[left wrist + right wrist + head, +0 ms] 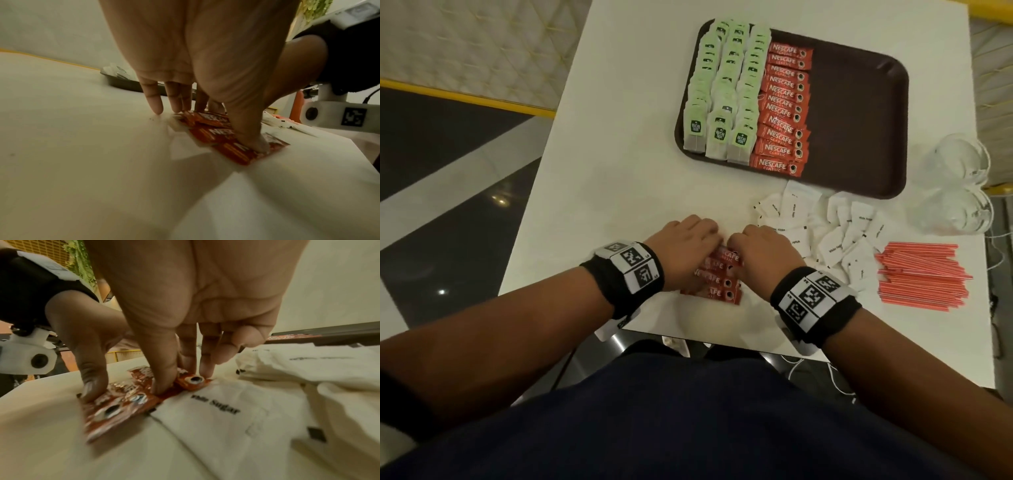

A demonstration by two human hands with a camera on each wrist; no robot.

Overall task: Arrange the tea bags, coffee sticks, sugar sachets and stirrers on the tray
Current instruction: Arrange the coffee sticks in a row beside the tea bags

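Several loose red coffee sticks (717, 274) (213, 129) (115, 405) lie in a row near the table's front edge. My left hand (705, 240) (213, 125) arches over their left ends, pinching the row between thumb and fingertips. My right hand (743, 245) (185, 378) does the same at their right ends. On the brown tray (859, 120) further back, green tea bags (726, 96) fill three columns and coffee sticks (784, 106) one column; its right half is bare. White sugar sachets (835, 233) (216, 410) lie heaped right of my hands, red stirrers (921, 274) beyond them.
Two clear glass cups (955, 185) stand at the table's right edge beside the tray. The white table (602, 171) shows bare surface to the left of the tray and hands. Its front edge runs just behind my wrists.
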